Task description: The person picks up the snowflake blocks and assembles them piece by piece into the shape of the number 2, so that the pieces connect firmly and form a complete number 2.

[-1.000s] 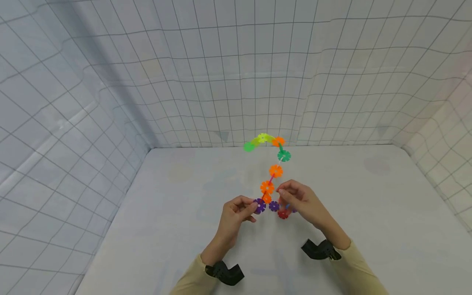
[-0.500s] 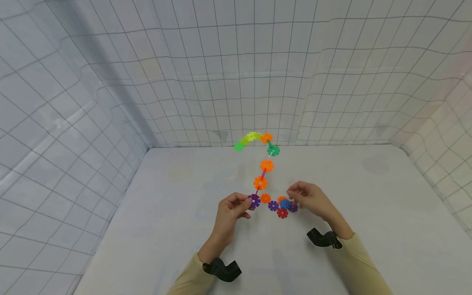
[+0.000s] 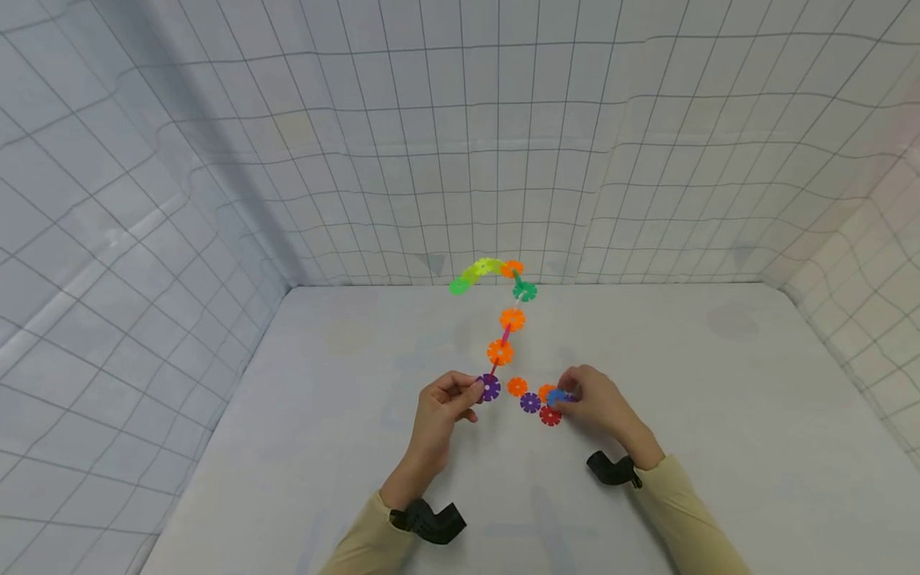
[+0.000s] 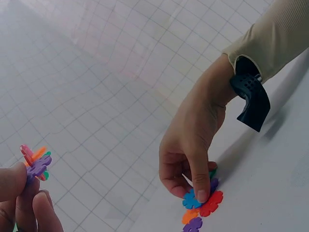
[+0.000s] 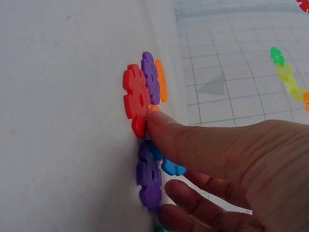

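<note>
My left hand [image 3: 437, 411] pinches a purple snowflake disc [image 3: 491, 388] between thumb and fingers. That disc is the near end of a raised, curved chain of linked discs, with orange discs [image 3: 500, 352], a dark green disc [image 3: 525, 292] and yellow ones, ending in a light green disc [image 3: 458, 286]. On the right, my right hand [image 3: 602, 409] is down at the loose discs on the table, thumb and fingers pinching a blue disc [image 4: 190, 199]. Beside it lie a red disc [image 5: 135, 94] and a purple disc [image 5: 148, 176]; the fingers partly hide a green piece.
More loose discs lie left of the right hand: an orange disc [image 3: 517, 386], a purple disc [image 3: 530, 402] and another orange disc [image 3: 546, 391]. The white table [image 3: 345, 447] is bounded by grid-lined sheet walls [image 3: 460, 160] at the back and sides.
My left hand has carried the chain leftward, away from the loose discs. My right hand first moved right, then came down and back left onto the blue disc.
</note>
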`<state>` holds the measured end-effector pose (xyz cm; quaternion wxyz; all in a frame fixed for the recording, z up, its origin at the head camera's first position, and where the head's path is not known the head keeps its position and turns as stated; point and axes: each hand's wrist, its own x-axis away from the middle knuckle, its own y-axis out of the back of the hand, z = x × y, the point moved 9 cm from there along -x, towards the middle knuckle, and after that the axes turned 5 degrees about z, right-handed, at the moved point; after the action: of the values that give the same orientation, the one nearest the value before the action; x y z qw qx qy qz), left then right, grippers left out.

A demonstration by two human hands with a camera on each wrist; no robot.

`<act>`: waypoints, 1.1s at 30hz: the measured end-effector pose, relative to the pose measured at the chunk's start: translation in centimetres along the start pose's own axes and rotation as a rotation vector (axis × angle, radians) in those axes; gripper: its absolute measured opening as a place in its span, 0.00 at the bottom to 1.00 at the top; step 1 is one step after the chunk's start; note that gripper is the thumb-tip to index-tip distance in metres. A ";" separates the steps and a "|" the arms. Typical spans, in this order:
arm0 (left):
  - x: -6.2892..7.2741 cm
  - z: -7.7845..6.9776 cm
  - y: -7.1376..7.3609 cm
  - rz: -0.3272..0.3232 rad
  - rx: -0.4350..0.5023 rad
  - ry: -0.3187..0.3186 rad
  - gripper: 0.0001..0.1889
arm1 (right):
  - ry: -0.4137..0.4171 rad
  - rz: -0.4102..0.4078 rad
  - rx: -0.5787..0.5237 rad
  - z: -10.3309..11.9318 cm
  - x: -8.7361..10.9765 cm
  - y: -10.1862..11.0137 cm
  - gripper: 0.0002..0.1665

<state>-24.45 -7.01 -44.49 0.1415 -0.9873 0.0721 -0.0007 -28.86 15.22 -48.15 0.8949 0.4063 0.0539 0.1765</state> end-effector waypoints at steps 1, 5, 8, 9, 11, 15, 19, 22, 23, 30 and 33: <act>0.0 0.0 0.0 0.000 0.000 0.000 0.02 | -0.003 -0.011 0.004 0.0 0.0 0.1 0.11; 0.0 -0.1 0.0 0.003 -0.010 0.000 0.02 | 0.028 -0.065 0.010 0.3 0.0 0.7 0.09; 0.1 0.0 0.0 0.004 -0.021 0.001 0.04 | 0.066 -0.081 -0.071 1.1 0.3 1.3 0.07; 0.1 0.0 0.0 0.005 -0.025 0.001 0.05 | 0.074 -0.080 -0.114 1.4 0.5 1.4 0.07; 0.1 0.0 0.0 0.009 -0.034 0.001 0.06 | 0.106 -0.070 -0.217 2.6 0.9 1.9 0.06; 0.0 0.1 0.0 0.017 -0.048 0.005 0.08 | 0.272 -0.052 -0.325 6.3 2.0 2.5 0.08; 0.0 0.3 -0.1 0.027 -0.053 0.015 0.08 | 0.437 -0.106 -0.302 9.4 3.1 3.0 0.11; 0.0 0.4 -0.1 0.038 -0.054 0.016 0.07 | 0.473 -0.168 -0.287 10.7 3.7 3.2 0.14; 0.0 0.4 -0.2 0.042 -0.055 0.014 0.07 | 0.478 -0.185 -0.287 11.1 3.8 3.3 0.14; 0.1 0.4 -0.6 0.070 -0.058 -0.002 0.09 | 0.506 -0.278 -0.284 13.0 4.7 4.1 0.12; 0.1 0.4 -0.7 0.079 -0.064 -0.009 0.09 | 0.536 -0.293 -0.297 12.2 4.4 3.7 0.13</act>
<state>-24.23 -6.24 -44.66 0.1102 -0.9877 0.1106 0.0115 -22.81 10.37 -37.10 0.9142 0.1984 0.3188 0.1526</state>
